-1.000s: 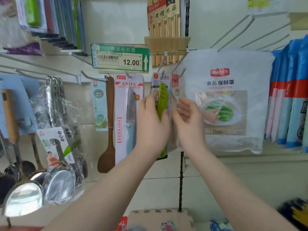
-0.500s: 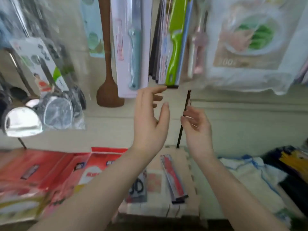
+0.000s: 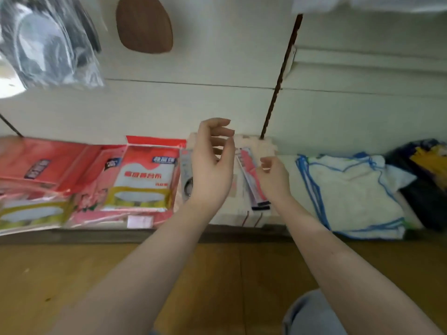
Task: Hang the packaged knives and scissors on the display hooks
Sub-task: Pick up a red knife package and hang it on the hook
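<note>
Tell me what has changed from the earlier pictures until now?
Both hands came down from the hanging green knife pack, which they released. The left hand and right hand, both empty, now hover over the red knife pack and scissors pack lying on the low shelf. These packs stayed in place.

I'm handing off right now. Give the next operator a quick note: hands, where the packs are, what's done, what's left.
Left hand: open, empty, above the low shelf.
Right hand: fingers loosely curled, empty, right beside the red knife pack.
Scissors pack: flat on the shelf, partly behind the left hand.
Done: cannot tell; the hooks are out of view.
Left: pick up the knife pack, hang it, then the scissors.
</note>
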